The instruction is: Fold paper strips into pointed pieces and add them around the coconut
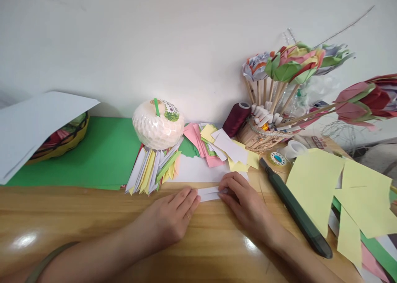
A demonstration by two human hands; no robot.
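While left hand (176, 214) touches white paper (208, 194), right hand (245, 200) pinching.

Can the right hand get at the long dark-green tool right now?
Probably yes: the long dark-green tool lies uncovered beside the right hand, with wooden tabletop showing between them, though that hand is occupied with a white paper strip.

Left hand (175, 214) resting on 1 end of a creased white strip (207, 193), right hand (243, 198) pinching the other; beyond, 1 wrapped white fruit (155, 128), 1 maroon spool (235, 119), paper flowers (290, 63) crowding the basket (254, 137)!
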